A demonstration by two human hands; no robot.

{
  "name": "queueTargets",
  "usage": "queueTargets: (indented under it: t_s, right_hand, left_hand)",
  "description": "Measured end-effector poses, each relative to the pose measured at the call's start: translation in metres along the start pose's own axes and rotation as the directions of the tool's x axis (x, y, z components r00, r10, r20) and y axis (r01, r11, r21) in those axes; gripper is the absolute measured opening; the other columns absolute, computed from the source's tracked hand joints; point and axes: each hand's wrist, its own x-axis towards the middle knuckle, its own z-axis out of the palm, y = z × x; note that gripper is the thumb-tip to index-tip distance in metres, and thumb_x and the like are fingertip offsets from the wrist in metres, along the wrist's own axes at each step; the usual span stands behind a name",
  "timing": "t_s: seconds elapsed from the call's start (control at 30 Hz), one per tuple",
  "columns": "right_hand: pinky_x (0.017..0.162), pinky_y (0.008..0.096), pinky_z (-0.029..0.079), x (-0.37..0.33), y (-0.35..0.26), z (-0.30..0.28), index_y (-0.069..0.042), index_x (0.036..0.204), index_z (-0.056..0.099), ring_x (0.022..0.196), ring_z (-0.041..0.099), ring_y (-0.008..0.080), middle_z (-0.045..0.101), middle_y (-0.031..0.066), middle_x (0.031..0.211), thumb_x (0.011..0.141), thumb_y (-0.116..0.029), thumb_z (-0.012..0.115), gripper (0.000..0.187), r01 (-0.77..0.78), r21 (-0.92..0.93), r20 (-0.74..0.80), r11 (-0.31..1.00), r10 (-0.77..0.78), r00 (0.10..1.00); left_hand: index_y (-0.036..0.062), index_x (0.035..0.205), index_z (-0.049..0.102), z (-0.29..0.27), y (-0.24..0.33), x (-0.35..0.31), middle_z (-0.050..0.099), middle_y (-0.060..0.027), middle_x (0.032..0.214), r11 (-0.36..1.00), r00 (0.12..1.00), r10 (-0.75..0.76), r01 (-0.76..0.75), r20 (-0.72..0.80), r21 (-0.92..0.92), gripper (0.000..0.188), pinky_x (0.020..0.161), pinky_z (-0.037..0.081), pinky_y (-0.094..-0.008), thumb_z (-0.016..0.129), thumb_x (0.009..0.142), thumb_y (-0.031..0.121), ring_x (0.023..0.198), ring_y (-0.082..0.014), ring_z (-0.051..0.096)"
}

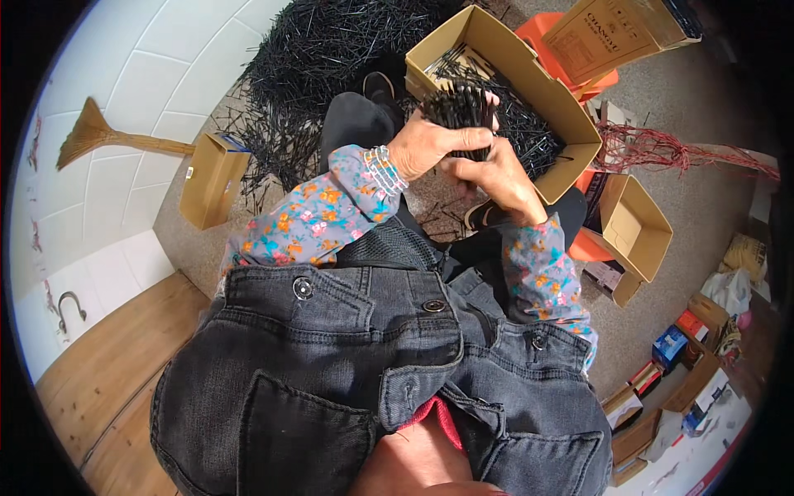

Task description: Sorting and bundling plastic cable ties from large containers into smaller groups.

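My left hand (423,147) is wrapped round a thick bundle of thin black sticks (456,112), their ends pointing up and away from me. My right hand (498,175) closes on the lower part of the same bundle, its fingers touching the left ones. Just beyond and to the right lies a long brown cardboard box (576,145), with many loose black sticks (529,124) inside. The exact kind of stick is too small to tell. The bundle's lower end is hidden by my hands.
A large heap of black sticks (331,58) covers the floor ahead. At the left stand a small carton (217,183) and a straw broom (99,136). To the right are red cords (662,149), an open carton (637,223) and an upright brown box (608,37) on an orange stool.
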Motion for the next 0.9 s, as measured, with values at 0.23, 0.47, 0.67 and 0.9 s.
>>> queueTargets:
  t_s: [0.23,0.47,0.67,0.9]
  right_hand:
    - [0.056,0.032,0.045,-0.017,-0.027,-0.032,-0.007,0.094,0.058,0.067,0.056,0.025,0.056,0.0055,0.075,0.064,-0.01,0.064,0.031,0.356,-0.921,0.089,0.155,-0.808,0.582]
    - [0.062,0.0333,0.045,-0.019,-0.055,-0.037,-0.008,0.091,0.056,0.074,0.053,0.0239,0.053,0.0068,0.084,0.065,-0.015,0.057,0.027,0.251,-0.928,0.362,-0.276,-0.832,0.42]
    - [0.065,0.0341,0.048,-0.017,-0.067,-0.039,-0.005,0.09,0.057,0.077,0.055,0.0239,0.054,0.0089,0.086,0.063,-0.012,0.058,0.028,0.326,-0.872,0.471,-0.365,-0.806,0.359]
    - [0.071,0.0347,0.05,-0.015,-0.075,-0.047,-0.005,0.101,0.057,0.084,0.057,0.0256,0.056,0.0113,0.096,0.071,-0.009,0.057,0.03,0.231,-0.887,0.457,-0.401,-0.835,0.306]
  left_hand:
    - [0.0003,0.126,0.042,-0.03,-0.01,0.004,0.059,-0.011,0.105,0.967,0.952,0.241,-0.252,0.187,0.036,0.047,0.086,0.049,-0.0364,0.057,0.088,0.023,0.098,-0.0231,0.058]
    - [-0.0039,0.126,0.04,-0.008,0.024,-0.008,0.052,-0.0264,0.116,0.47,0.637,-0.333,0.751,0.695,-0.463,0.057,0.089,0.046,-0.0474,0.053,0.089,0.038,0.103,-0.0374,0.056]
    - [-0.0043,0.124,0.041,-0.001,0.02,-0.011,0.054,-0.0273,0.111,0.454,0.566,-0.327,0.796,0.756,-0.4,0.052,0.064,0.057,-0.0408,0.052,0.09,0.034,0.093,-0.037,0.061]
    - [-0.003,0.118,0.047,-0.005,0.026,-0.008,0.061,-0.0159,0.09,0.711,0.651,-0.43,0.671,0.625,-0.209,0.038,0.044,0.053,-0.0243,0.057,0.087,0.018,0.071,-0.0219,0.064]
